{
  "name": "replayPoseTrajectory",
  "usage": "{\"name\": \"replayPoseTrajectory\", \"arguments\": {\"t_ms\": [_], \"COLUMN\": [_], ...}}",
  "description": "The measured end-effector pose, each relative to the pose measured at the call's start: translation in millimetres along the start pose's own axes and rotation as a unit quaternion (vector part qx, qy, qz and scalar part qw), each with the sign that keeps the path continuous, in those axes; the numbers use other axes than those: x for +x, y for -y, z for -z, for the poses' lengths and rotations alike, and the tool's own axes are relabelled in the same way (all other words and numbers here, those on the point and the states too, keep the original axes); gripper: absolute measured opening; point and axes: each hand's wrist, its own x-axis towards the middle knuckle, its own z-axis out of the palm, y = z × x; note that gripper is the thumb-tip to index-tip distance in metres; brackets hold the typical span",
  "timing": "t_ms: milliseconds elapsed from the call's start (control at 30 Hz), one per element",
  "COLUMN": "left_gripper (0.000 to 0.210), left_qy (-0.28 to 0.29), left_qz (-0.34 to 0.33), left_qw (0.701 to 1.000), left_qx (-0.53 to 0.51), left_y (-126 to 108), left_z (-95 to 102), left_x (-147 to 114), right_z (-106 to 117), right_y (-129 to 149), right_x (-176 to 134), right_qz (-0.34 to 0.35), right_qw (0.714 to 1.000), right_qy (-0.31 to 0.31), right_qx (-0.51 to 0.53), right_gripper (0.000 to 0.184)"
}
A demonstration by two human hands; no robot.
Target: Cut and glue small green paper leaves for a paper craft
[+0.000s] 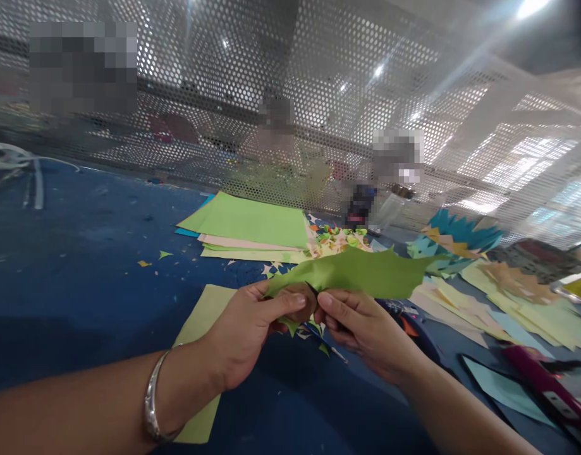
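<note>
A green paper cutout with a jagged, pointed edge is held up in front of me, above the blue table. My left hand, with a silver bangle at the wrist, is closed on its left part, thumb on top. My right hand pinches the paper's lower edge near its middle, close to the left fingertips. A small dark edge shows between the two hands; I cannot make out what it is. Under my left forearm lies a pale yellow-green sheet.
Behind the hands is a stack of coloured sheets beside a heap of paper scraps. Blue zigzag-cut paper, loose strips and a magenta tool are at right. A perforated metal screen borders the table; people show beyond.
</note>
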Motion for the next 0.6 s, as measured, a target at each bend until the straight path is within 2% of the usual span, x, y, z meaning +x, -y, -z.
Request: {"name": "replayPoseTrajectory", "arguments": {"t_ms": [600], "left_gripper": [0.011], "left_qy": [-0.013], "left_qz": [0.003], "left_qw": [1.000], "left_qx": [0.028], "left_y": [-3.0], "left_z": [-1.7], "left_x": [-2.2], "right_z": [-0.2], "right_y": [2.6], "right_x": [-4.0], "right_qz": [-0.015], "right_qw": [1.000], "right_qy": [0.001], "right_qx": [0.012], "right_gripper": [0.041]}}
